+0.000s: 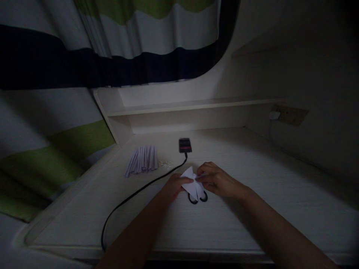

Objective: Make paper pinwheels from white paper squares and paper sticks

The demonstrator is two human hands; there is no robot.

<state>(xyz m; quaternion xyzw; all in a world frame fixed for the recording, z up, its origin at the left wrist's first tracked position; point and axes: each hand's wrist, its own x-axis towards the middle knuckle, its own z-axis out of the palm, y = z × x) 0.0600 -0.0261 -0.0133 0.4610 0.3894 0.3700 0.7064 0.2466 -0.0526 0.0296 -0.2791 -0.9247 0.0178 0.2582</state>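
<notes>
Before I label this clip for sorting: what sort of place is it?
Probably a bedroom or dorm nook with a built-in desk, dimly lit. A pale desk has a shelf set into the wall above it, a striped curtain hangs alongside, and both hands fold white paper there.

Pale counter (252, 209), dimly lit: folded white paper (193, 183) at its middle, pinched by the left hand (174, 186) on one edge and the right hand (214, 179) on the other, with black scissor loops (198, 198) showing just beneath the paper. Beyond the paper, a small black device (185, 145) with a black cable (134, 196) running from it past the left hand to the counter's near edge. Beside the device, a fan of white paper strips (142, 160); above the counter, a striped curtain (112, 45).
</notes>
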